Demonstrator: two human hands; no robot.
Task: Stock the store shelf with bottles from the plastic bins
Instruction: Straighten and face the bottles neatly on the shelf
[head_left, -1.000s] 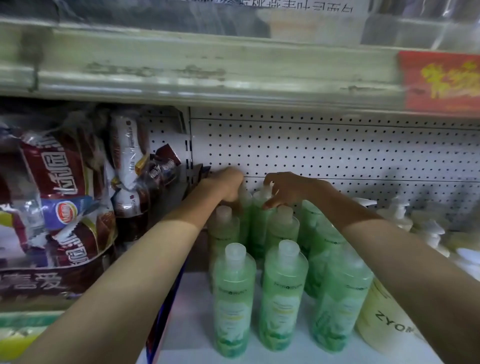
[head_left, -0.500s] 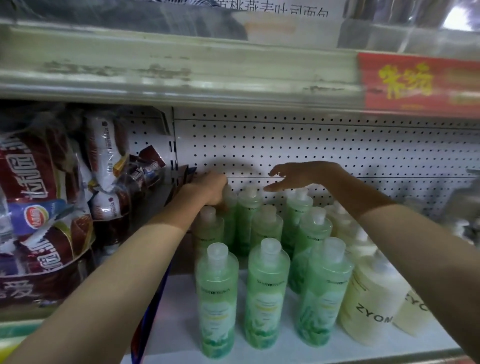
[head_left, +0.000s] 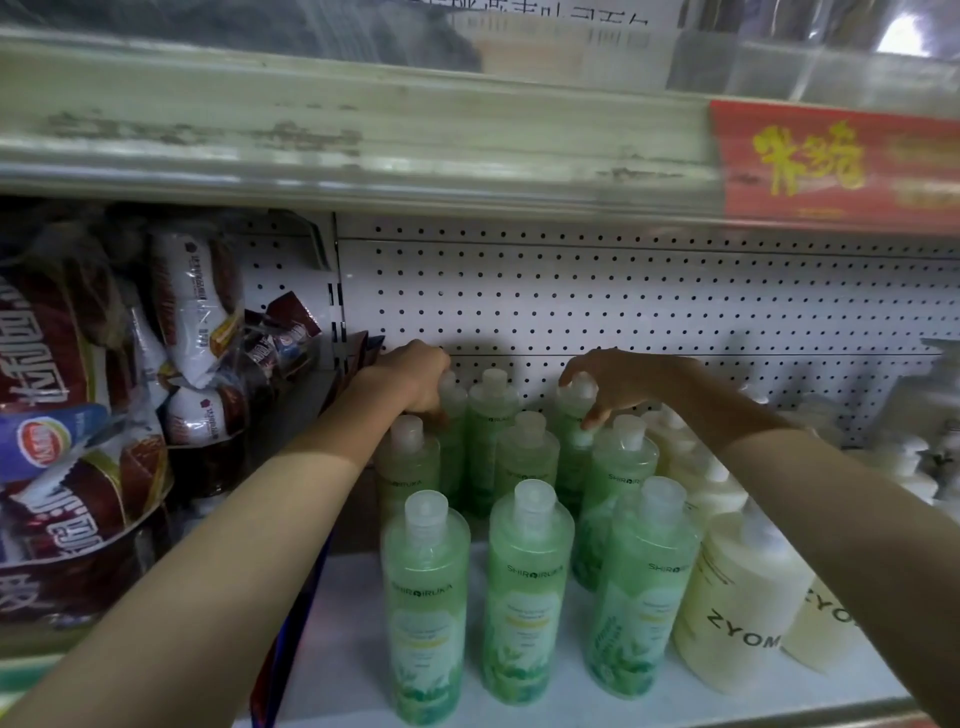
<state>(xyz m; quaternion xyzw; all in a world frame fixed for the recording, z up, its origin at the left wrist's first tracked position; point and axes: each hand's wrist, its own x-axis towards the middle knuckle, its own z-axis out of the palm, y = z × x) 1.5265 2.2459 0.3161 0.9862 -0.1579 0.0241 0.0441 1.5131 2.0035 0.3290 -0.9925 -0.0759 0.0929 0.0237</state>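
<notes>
Several green bottles with clear caps stand in rows on the white shelf (head_left: 337, 649); the front row's middle bottle (head_left: 524, 587) is nearest me. My left hand (head_left: 415, 382) reaches to the back row and is closed around the neck of the back-left green bottle (head_left: 451, 415). My right hand (head_left: 618, 384) is curled over the cap of the back-right green bottle (head_left: 571, 436), thumb against its shoulder. Both bottles stand upright on the shelf against the pegboard (head_left: 623, 301). No plastic bin is in view.
Cream ZYOM bottles (head_left: 737, 613) stand right of the green ones, with white pump bottles (head_left: 914, 462) further right. Bagged snacks (head_left: 78, 395) fill the bay to the left. The upper shelf edge (head_left: 363, 145) with a red tag (head_left: 831, 161) hangs overhead.
My right hand moved right from the middle back bottle, opened above the row, then came down onto the back-right bottle's cap. My left hand stayed on the back-left bottle.
</notes>
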